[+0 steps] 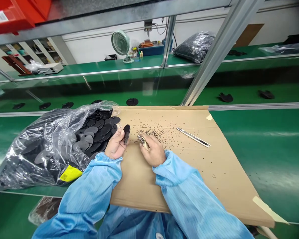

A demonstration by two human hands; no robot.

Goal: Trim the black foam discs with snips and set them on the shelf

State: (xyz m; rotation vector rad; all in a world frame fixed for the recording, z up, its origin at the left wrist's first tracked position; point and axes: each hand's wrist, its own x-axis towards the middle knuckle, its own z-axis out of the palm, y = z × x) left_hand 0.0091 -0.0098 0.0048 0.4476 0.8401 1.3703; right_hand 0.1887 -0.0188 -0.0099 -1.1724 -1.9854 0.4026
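Between the thumb and fingers of my left hand (116,145) is a small black part (126,133), held upright near the bag. My right hand (153,150) is closed round a small metal cutting tool (143,141), its tip pointing left towards the black part, with a gap between them. Both hands are over a brown cardboard sheet (189,172). Many tiny black bits (154,131) lie scattered on the cardboard beyond my right hand. To the right rests a slim silver and black knife (193,137).
A clear plastic bag (40,149) full of black discs (97,132) stands open at the left. Behind the cardboard, a green conveyor (159,93) carries black parts. A metal post (214,56) rises behind the cardboard; a red bin (20,15) sits on the shelf above.
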